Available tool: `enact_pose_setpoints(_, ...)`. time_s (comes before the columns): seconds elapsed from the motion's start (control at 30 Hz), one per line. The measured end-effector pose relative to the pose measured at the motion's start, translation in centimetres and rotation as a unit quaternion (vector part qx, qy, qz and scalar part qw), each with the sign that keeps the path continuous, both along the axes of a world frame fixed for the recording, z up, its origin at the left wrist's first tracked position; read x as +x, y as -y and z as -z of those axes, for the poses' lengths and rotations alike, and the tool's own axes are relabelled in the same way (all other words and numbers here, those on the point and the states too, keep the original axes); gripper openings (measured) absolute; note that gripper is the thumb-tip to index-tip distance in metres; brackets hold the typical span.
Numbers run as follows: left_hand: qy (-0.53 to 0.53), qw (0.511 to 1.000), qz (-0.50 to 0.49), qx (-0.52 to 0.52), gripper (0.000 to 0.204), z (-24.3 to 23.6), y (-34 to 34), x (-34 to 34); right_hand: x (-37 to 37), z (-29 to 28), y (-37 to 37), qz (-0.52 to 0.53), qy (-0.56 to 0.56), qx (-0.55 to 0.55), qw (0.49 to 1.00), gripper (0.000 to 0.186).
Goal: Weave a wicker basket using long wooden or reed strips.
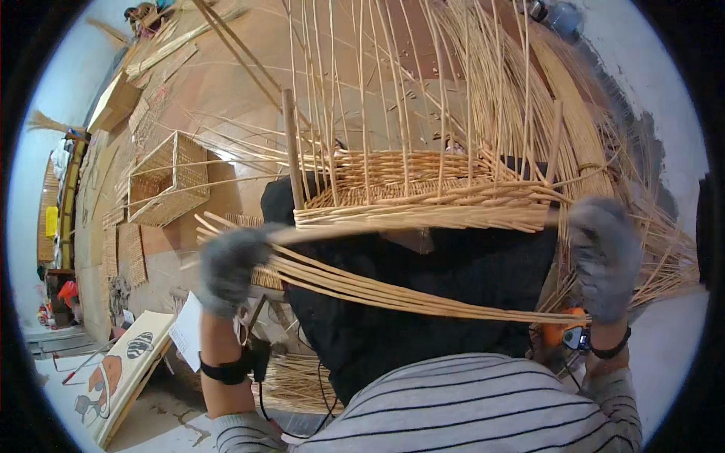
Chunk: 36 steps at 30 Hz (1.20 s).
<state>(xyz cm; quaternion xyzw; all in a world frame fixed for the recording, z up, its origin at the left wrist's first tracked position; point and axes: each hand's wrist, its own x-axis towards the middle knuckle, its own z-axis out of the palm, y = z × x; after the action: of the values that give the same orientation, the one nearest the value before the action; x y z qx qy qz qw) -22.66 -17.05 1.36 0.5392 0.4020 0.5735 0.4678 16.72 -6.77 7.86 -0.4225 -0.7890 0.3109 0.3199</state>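
Observation:
A half-woven wicker basket [423,215] lies across my lap, on a black cloth [423,264]. Upright stakes rise from its woven walls, and a thicker post [291,143] stands at its left corner. My left hand [234,268], in a grey glove, is closed around several pale wicker rods [393,299] that sag across the cloth toward my right wrist. A motion-blurred wicker rod [423,224] stretches along the basket's near edge between both hands. My right hand [604,253], also gloved and blurred, looks closed at that rod's right end; its fingers are partly hidden.
Long loose rods [581,136] lie piled at the right and far side. At the left stand a small woven box [172,181] and a tilted board with painted pictures [113,374]. Cut rods [302,381] lie below; an orange tool [565,326] sits near my right wrist.

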Motion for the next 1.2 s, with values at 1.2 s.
enact_pose_setpoints(1.2, -0.643, 0.736, -0.092, 0.191, 0.013, 6.1, -12.6, -1.1, -0.3, 11.9, -7.0, 0.109, -0.278, -0.369, 0.880, 0.028)
